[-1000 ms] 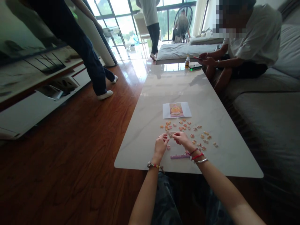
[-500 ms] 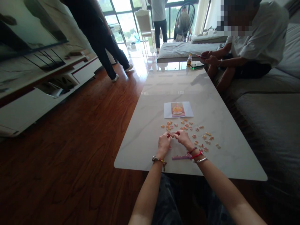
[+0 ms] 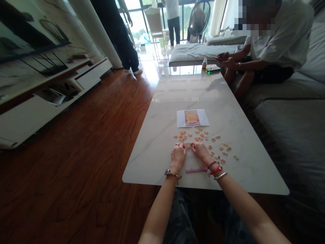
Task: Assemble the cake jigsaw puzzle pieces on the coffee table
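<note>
Head view: left hand (image 3: 178, 155) and right hand (image 3: 200, 150) close together over a glossy white marble-look table (image 3: 152, 159), near edge side. Fingertips of both pinched narrow, left on the left end and right on the right end of a narrow pale-pink row of small jigsaw pieces (image 3: 188, 145). Row sits between the hands, just above or on the tabletop, can't tell which; too small to tell if the pieces are fully locked.

Beaded bracelet (image 3: 172, 174) on left wrist; red cord bracelet (image 3: 214, 169) and silver bangle (image 3: 220, 176) on right. Flat purple strip (image 3: 196, 170) lies nearer the table edge, its right end beside the right wrist.

Loose orange and pink jigsaw pieces (image 3: 197, 138) scattered beyond the hands, more yellowish ones (image 3: 225, 144) off to the right. Past them, white paper sheet with an orange-and-pink printed picture (image 3: 192, 118), lying flat.

Far end: small bottle with amber contents (image 3: 204, 64), dark phone with green glow (image 3: 212, 70). Seated person in white shirt (image 3: 281, 51) on grey sofa (image 3: 286, 118) at right.
</note>
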The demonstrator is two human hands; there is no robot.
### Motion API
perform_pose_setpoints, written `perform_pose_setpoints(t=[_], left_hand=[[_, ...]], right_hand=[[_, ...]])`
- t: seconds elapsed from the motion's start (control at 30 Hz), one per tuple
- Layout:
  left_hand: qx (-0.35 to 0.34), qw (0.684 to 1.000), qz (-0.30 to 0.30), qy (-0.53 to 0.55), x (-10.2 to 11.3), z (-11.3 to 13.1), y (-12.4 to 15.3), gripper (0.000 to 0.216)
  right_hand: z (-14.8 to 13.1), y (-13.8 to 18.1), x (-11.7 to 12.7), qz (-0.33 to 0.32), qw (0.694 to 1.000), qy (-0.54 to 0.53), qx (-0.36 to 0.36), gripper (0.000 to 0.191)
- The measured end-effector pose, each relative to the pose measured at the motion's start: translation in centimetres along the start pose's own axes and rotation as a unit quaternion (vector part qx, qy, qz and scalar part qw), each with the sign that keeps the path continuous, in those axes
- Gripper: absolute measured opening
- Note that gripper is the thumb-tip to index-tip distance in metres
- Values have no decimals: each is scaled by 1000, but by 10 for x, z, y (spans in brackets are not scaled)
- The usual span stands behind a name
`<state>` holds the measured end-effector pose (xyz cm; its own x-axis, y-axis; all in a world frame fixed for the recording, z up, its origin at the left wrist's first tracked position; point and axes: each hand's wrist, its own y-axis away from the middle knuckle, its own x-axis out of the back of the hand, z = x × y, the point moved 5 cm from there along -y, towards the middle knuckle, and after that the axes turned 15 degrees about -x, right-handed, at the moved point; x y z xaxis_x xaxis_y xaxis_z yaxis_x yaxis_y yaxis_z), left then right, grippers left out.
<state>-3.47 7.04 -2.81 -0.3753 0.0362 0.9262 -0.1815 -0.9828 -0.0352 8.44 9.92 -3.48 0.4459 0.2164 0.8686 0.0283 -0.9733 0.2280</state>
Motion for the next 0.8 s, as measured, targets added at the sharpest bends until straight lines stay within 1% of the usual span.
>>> perform_pose_setpoints(t=[0.17,0.33,0.43,0.57,0.7,0.8], left_hand=[[-16,1000,-5,4,-2,4,-3,22],[1,1000,-25,0,-1,-1,-6,19],[-20,999,-37,-10,0,-2,-5,20],[-50,998,-21,-27,1,5,-5,19],[-42,999,-31,-4,0,4,-7,13],[-23,999,-26,33,1,-1,-8,17]], right_hand=[[-2,-1,-1,4,999,33,11,21],[-3,-1,-2,5,999,53,14,21],[-4,-1,-2,5,998,58,16,21],[-4,-1,-2,4,998,63,15,22],[-4,-2,-2,4,998,67,16,23],[-5,-3,-3,2,997,70,17,23]])
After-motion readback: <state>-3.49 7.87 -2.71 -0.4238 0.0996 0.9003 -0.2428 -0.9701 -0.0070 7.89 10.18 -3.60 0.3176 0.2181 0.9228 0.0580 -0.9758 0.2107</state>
